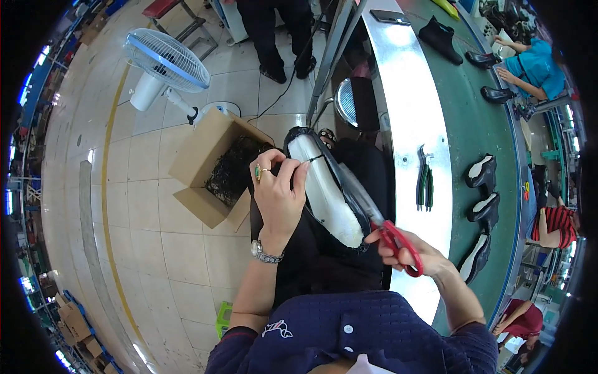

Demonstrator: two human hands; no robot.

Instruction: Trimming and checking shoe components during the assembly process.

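A black shoe upper with a white bottom [327, 202] lies across my lap, bottom side up, its black edge folded around the rim. My left hand [278, 193] is closed at its left edge, with thumb and fingertips pinching a thin black strip [316, 158] that crosses the white surface. My right hand [422, 254] grips red-handled scissors [393, 240] by the loops. Their blades [359, 190] point away from me along the shoe's right side; whether they touch it I cannot tell.
An open cardboard box [190, 167] with black scraps stands left of my knees, near a fan [167, 62]. Right is a metal ledge [417, 93] with green-handled pliers [426, 187] and a phone [390, 17]. Beyond, a green belt [448, 118] carries several black shoes [483, 171]; people work alongside.
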